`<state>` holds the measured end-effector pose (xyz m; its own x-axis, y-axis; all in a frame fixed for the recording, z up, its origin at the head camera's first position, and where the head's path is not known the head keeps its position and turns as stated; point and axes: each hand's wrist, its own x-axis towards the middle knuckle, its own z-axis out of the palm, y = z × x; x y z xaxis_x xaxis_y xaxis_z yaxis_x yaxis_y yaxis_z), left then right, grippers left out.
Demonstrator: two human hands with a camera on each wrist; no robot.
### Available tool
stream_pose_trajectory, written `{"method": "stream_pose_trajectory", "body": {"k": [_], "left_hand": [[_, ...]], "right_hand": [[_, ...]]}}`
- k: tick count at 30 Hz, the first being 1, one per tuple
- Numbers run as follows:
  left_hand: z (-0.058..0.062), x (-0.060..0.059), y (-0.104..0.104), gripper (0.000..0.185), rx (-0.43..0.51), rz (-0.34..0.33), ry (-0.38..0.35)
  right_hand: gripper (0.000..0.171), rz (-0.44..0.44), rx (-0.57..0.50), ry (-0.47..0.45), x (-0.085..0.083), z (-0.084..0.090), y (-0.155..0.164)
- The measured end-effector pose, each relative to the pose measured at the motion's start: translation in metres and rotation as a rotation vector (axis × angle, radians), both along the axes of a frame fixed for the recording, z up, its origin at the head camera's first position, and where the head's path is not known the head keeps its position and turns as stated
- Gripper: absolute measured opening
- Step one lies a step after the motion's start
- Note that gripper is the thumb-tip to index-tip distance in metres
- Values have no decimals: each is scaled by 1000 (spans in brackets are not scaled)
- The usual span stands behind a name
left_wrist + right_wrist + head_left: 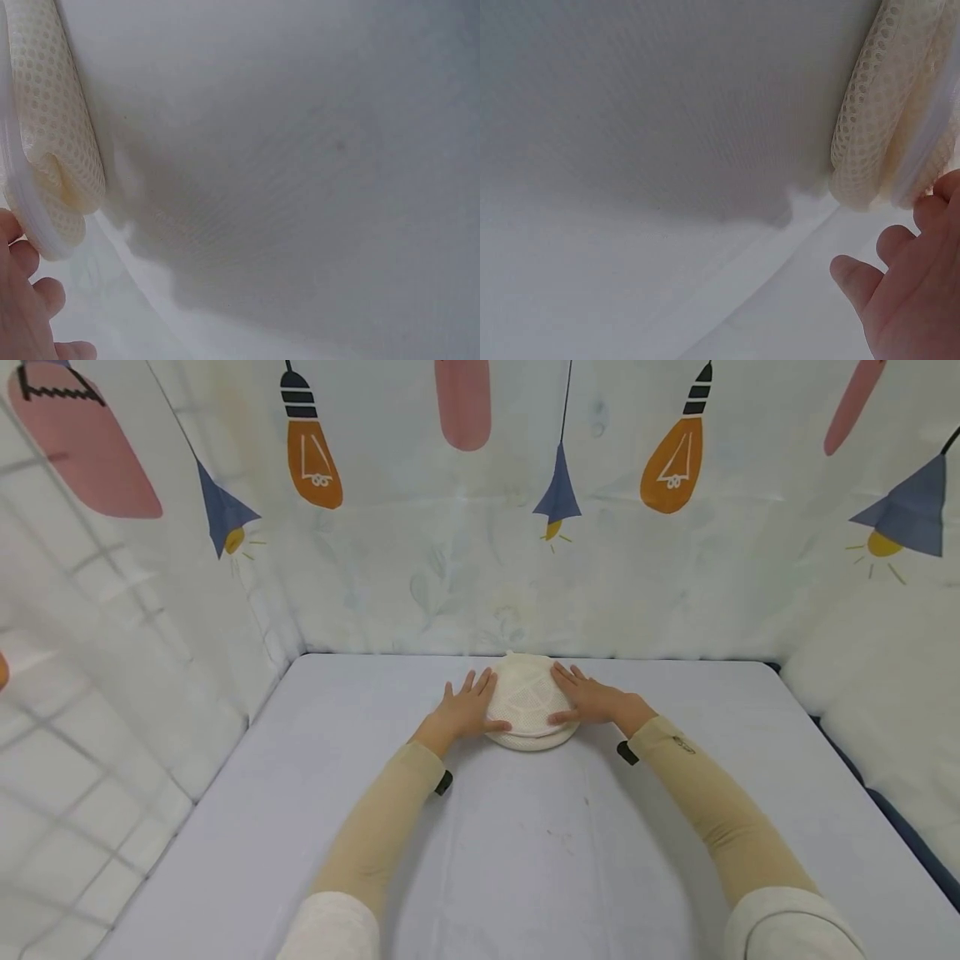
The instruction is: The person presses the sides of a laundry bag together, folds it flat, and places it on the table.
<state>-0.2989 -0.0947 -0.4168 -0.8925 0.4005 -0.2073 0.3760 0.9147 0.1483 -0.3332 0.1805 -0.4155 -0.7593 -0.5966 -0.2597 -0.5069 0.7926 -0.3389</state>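
Observation:
A round, cream mesh pouch (528, 703) lies flat near the far edge of a pale lavender table (525, 843). My left hand (468, 708) rests on its left side with fingers straight and spread, the thumb laid over the front rim. My right hand (588, 700) presses flat on its right side, thumb also on the rim. In the left wrist view the pouch's mesh edge (56, 135) and my fingertips (30, 300) show at the left. In the right wrist view the mesh edge (885, 120) sits above my right hand's fingers (907, 285).
A white curtain printed with lamps and bulbs (525, 502) walls the table at the back and sides. A white grid panel (82, 693) stands at the left. Bare tabletop lies between my arms and the near edge.

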Motion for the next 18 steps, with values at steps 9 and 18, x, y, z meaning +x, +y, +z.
{"method": "stream_pose_trajectory", "body": {"k": [9,18], "left_hand": [[-5,-2,-4,101,3,9,40],[2,3,-7,90,49,10,78]], "right_hand": [[101,0,-40,21,5,1,0],[96,-49,-82,77,13,9,8]]}}
